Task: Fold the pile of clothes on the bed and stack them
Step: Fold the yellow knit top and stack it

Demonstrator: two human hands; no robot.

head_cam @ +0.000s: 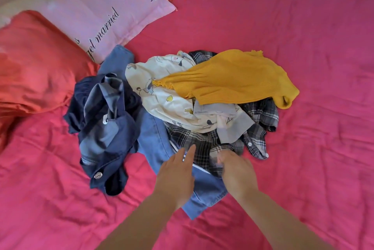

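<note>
Head view: your pile of clothes (162, 104) sits mid-bed (303, 47), directly beyond both hands. The plaid shirt (204, 142) is its nearest layer, just ahead of your fingertips. Your right hand (236, 173) is at it, fingers bent down and blurred, so I cannot tell whether it grips. Your left hand (176, 175) is flat with straight fingers, holding nothing, over the jeans (153, 138), which run diagonally from far left to near right under the pile. The shirt looks easiest to lift first.

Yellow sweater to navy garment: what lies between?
Head view: the cream printed top lies between the yellow sweater and the navy garment.
</note>
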